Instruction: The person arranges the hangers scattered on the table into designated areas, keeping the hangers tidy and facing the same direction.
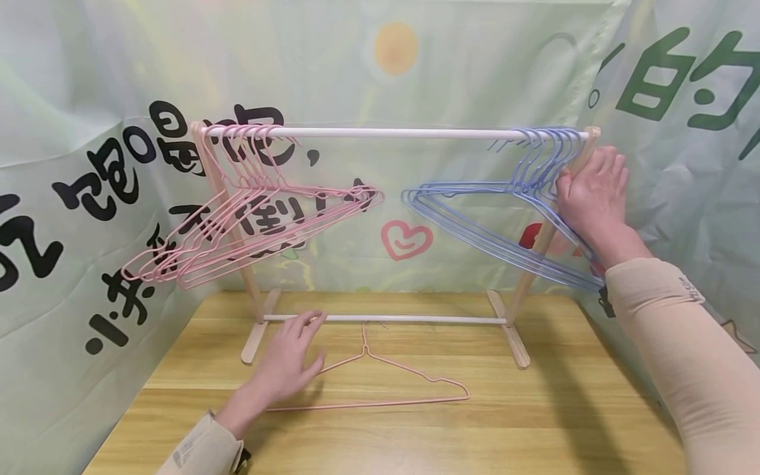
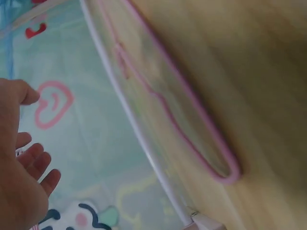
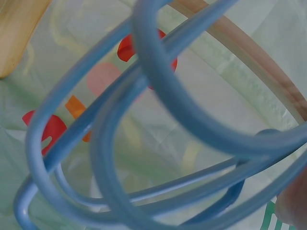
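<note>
A pink hanger [image 1: 410,401] lies on the wooden table with its hook toward the rack's lower rail. Over its left part hovers my left hand [image 1: 284,366], fingers loosely bent and holding nothing. In the left wrist view the same pink hanger [image 2: 184,91] appears apart from the left hand [image 2: 21,167]. My right hand [image 1: 596,194] grips the right post [image 1: 543,237] of the rack, its thumb beside the blue hangers [image 1: 475,231]; its fingertips are hidden. The right wrist view is filled by blue hangers [image 3: 115,143], with a sliver of the right hand [image 3: 293,201] at the edge.
Several pink hangers [image 1: 255,224] hang at the left end of the rack's white top bar [image 1: 392,133], several blue ones at the right. Below runs a white lower rail [image 1: 415,319] between wooden feet [image 1: 512,336]. Printed cloth [image 1: 356,59] surrounds the table [image 1: 427,442].
</note>
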Demonstrator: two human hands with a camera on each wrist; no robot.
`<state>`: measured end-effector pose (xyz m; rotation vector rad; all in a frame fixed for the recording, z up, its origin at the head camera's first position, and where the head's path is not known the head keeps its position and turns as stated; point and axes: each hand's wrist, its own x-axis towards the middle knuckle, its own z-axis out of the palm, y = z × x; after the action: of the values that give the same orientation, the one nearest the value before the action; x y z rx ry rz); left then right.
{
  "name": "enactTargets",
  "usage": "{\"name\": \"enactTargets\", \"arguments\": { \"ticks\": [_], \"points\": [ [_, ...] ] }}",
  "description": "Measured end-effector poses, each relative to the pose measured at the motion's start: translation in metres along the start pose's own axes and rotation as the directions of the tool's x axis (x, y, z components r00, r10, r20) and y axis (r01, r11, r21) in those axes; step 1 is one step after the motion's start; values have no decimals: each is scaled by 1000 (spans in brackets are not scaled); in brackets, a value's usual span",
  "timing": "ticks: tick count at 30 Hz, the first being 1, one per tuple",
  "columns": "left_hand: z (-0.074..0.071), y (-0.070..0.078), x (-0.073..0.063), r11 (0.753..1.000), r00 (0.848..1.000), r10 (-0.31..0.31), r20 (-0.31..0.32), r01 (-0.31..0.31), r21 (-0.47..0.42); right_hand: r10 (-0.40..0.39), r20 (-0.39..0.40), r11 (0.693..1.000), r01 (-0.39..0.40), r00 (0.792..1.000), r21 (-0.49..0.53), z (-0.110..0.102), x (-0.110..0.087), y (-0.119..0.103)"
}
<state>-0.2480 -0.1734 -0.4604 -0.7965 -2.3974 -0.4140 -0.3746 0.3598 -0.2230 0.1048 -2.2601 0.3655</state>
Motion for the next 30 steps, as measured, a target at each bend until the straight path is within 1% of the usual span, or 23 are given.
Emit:
{"name": "enactTargets", "arguments": {
  "ticks": [2, 4, 6, 8, 11, 15, 18, 25, 28, 30],
  "points": [
    [4, 0, -4, 1000, 998, 4, 59, -4, 7, -2, 0, 1000, 2, 1000, 0, 0, 0, 0],
    [7, 1, -9, 1000, 993, 11, 118, -12, 4, -2, 0, 1000, 2, 1000, -1, 1, 1, 1],
    [10, 1, -13, 1000, 985, 19, 172, -19, -4, 2, 2, 1000, -2, 1000, -5, 1, 1, 1],
    [12, 1, -17, 1000, 974, 26, 226, -25, -9, 6, 5, 1000, -6, 1000, -7, 2, 1, 1],
    [14, 2, -21, 999, 957, 34, 287, -30, -18, 4, 0, 1000, -4, 1000, -5, 1, 0, 1],
    [17, 0, -24, 999, 937, 44, 346, -34, -33, -4, -5, 1000, 4, 1000, 0, 0, -1, 1],
    [18, -1, -25, 998, 919, 40, 393, -22, -50, -2, 0, 1000, 2, 1000, -2, 0, 0, 1],
    [17, -6, -27, 997, 866, 26, 499, 13, -75, 8, 10, 1000, -8, 1000, -8, 0, 0, 1],
    [18, -7, -27, 997, 848, 16, 530, 27, -73, 7, 9, 1000, -7, 1000, -5, 1, 0, 1],
    [18, -7, -28, 997, 840, 11, 543, 33, -71, 7, 7, 1000, -7, 1000, -3, 1, 0, 1]
  ]
}}
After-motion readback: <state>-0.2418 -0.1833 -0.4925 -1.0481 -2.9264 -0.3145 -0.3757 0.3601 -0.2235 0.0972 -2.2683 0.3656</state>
